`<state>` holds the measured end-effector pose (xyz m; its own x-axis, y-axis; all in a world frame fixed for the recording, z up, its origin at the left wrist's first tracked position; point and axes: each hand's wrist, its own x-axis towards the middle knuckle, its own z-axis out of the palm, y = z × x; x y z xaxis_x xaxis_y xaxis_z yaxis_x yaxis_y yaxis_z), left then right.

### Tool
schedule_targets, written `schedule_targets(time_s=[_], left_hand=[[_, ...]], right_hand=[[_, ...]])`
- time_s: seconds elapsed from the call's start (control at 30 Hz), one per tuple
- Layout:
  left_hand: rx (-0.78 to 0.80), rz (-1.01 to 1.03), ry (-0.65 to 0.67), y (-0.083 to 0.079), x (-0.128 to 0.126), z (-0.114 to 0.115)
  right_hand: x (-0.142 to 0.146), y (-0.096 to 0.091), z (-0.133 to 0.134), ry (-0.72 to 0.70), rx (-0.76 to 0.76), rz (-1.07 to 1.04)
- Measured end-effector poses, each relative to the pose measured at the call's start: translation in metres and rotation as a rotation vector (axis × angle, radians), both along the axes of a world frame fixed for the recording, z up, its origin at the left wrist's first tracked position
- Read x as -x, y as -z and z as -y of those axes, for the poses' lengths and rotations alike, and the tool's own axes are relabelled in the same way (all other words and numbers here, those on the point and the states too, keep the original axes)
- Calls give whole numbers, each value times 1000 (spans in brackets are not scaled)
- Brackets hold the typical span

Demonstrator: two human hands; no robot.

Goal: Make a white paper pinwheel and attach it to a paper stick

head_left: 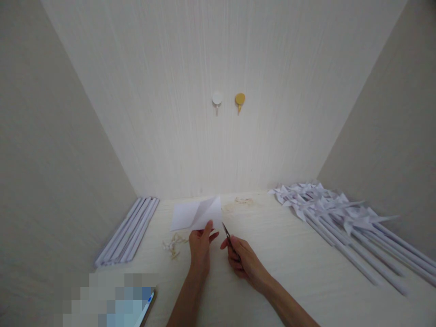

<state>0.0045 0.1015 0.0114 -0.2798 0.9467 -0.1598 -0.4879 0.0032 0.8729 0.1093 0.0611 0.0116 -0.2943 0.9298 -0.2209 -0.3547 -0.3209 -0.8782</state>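
Head camera view: a person's two bare hands work over a pale wooden-looking desk [282, 254]. The left grip [200, 243] is closed on the lower edge of a thin, plain white paper sheet [184, 213], thumb on top. The right grip [243, 261] is wrapped around a small pair of dark metal scissors [227, 232], blades pointing up towards the paper.

As a judgement, work on this sheet seems early: a slanting fold or flap crosses it, but no cut can be made out. Well to the right of the right grip lies a heap of pointed, folded white paper pinwheels [299, 200] with long white paper tubes [361, 256], which look finished. Left of the left grip, a neat row of rolled white paper sticks [127, 234] shows no pinwheel heads, so those seem not yet dealt with.

The sheet extends beyond and to the left of the left grip, its near edge pinched there. The scissor tips are just beside its right corner; whether they touch is unclear. Just left of the left grip lies a small scatter of pale yellowish bits [175, 247], too small to identify. Nearer the person, left of the left forearm, is a partly blurred phone [150, 304].
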Motion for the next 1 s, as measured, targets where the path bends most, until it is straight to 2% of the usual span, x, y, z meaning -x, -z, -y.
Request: schedule_targets(time_s=[0.23, 1.0], left_hand=[[2, -49, 86, 1, -3, 2], [-6, 38, 116, 3, 0, -1]], right_hand=[[0, 2, 1, -2, -17, 28], [0, 3, 0, -1, -23, 70]])
